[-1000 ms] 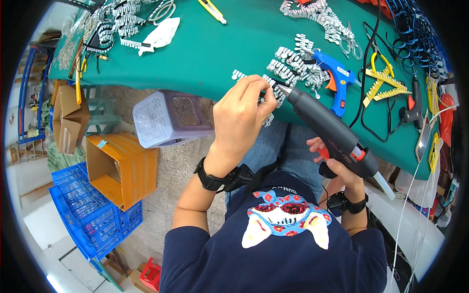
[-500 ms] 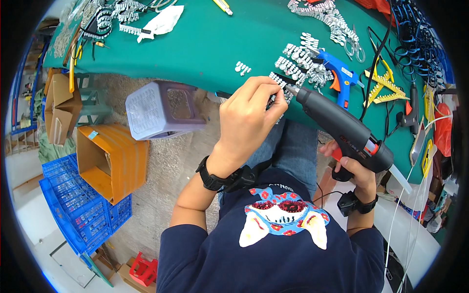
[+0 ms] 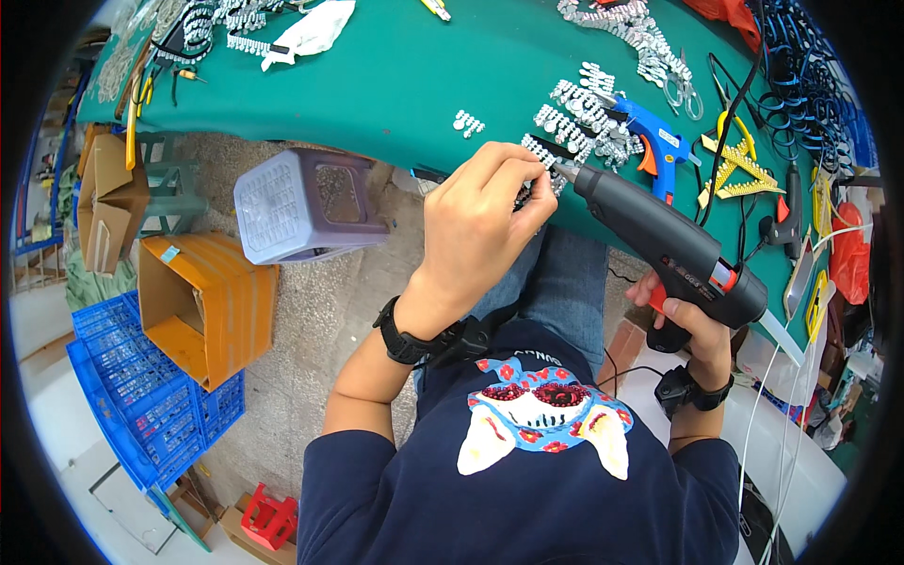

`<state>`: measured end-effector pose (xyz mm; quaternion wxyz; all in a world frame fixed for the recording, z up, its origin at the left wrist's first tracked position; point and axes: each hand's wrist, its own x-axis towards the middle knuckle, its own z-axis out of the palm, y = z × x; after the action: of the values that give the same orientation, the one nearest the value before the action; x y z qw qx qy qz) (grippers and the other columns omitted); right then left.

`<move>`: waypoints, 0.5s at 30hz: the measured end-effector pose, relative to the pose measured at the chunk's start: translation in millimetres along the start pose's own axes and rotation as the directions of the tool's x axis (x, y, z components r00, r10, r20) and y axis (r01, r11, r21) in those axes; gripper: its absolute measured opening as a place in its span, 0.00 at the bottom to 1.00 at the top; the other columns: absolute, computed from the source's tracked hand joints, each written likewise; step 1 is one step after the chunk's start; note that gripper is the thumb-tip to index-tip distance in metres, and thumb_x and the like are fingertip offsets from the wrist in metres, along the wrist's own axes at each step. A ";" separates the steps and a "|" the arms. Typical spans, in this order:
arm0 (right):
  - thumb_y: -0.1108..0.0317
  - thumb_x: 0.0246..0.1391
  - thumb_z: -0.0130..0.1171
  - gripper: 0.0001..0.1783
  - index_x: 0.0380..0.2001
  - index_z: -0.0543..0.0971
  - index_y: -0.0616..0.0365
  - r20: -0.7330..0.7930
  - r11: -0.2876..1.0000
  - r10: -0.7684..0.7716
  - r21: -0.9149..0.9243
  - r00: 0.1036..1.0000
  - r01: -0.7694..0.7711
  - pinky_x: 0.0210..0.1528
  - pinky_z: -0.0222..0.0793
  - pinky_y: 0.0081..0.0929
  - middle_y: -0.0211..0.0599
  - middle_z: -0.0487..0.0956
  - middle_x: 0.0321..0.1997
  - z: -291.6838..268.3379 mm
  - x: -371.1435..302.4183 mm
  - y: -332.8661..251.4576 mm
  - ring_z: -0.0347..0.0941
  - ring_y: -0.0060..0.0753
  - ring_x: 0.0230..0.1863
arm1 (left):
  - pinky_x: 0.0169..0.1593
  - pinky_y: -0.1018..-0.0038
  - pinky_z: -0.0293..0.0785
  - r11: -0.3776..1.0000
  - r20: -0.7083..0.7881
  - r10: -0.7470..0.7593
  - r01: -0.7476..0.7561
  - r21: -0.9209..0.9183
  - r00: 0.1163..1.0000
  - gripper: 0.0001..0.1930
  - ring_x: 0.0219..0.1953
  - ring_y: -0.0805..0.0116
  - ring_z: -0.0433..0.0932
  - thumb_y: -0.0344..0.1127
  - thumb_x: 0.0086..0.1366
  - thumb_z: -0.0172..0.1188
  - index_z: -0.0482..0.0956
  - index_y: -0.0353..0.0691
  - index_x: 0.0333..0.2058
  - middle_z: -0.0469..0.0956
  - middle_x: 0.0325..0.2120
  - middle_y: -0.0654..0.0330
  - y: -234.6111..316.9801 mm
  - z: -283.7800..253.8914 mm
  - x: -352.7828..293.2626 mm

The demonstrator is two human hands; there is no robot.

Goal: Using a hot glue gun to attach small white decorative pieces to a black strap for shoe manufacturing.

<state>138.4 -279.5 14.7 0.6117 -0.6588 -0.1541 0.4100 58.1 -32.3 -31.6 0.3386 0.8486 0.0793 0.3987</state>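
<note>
My left hand point(image 3: 480, 226) is closed in a pinch at the table's front edge, on a dark strip with white beads point(image 3: 539, 151) that its fingers largely hide. My right hand point(image 3: 695, 325) wraps round the handle of a black glue gun point(image 3: 659, 226), fingers by its red trigger. A clear glue stick point(image 3: 782, 339) juts from the gun's rear. The nozzle points left and meets or nearly meets the beaded strip just beyond my left fingertips; whether it touches I cannot tell. Beside them lies a pile of white beaded pieces point(image 3: 589, 108), with one small beaded piece point(image 3: 468, 123) apart to the left.
A blue glue gun point(image 3: 654, 141) lies right of the pile on the green tabletop point(image 3: 377, 85). Yellow toothed strips point(image 3: 734, 169), cables and black-and-blue coils point(image 3: 800, 75) crowd the right. A lilac stool point(image 3: 282, 207), an orange box point(image 3: 226, 301) and a blue crate point(image 3: 151, 377) stand left.
The whole view has shifted slightly. The glue gun's nozzle stays beside the beaded strip, and both hands keep nearly the same pose and hold.
</note>
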 end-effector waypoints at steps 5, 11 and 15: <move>0.72 0.43 0.55 0.27 0.50 0.69 0.70 0.006 1.000 0.008 -0.014 1.000 -0.008 0.46 0.71 0.41 0.44 0.77 0.34 -0.6 -0.7 -1.3 0.75 0.38 0.38 | 0.27 0.74 0.73 1.000 0.008 -0.011 0.011 -0.011 1.000 0.06 0.24 0.65 0.77 0.24 0.48 0.64 0.76 0.37 0.25 0.76 0.26 0.62 0.2 -0.3 -0.2; 0.72 0.43 0.55 0.27 0.50 0.69 0.70 0.003 1.000 0.000 -0.014 1.000 0.000 0.46 0.72 0.41 0.44 0.77 0.33 -0.2 -0.6 -1.5 0.76 0.38 0.38 | 0.27 0.73 0.73 1.000 0.004 0.001 -0.001 -0.007 1.000 0.05 0.24 0.65 0.77 0.24 0.48 0.63 0.76 0.37 0.25 0.76 0.26 0.62 0.3 -0.2 0.3; 0.71 0.43 0.55 0.27 0.49 0.70 0.70 -0.012 1.000 0.018 -0.013 1.000 -0.018 0.45 0.72 0.40 0.44 0.77 0.34 -0.5 -1.1 -2.6 0.76 0.38 0.37 | 0.31 0.77 0.75 0.999 0.041 -0.041 0.041 0.008 0.998 0.06 0.27 0.68 0.79 0.24 0.47 0.65 0.79 0.37 0.26 0.79 0.29 0.61 1.5 -2.6 0.6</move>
<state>138.8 -280.1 17.5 0.6047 -0.6664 -0.1473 0.4107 56.5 -31.9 -29.1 0.3452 0.8561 0.0910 0.3737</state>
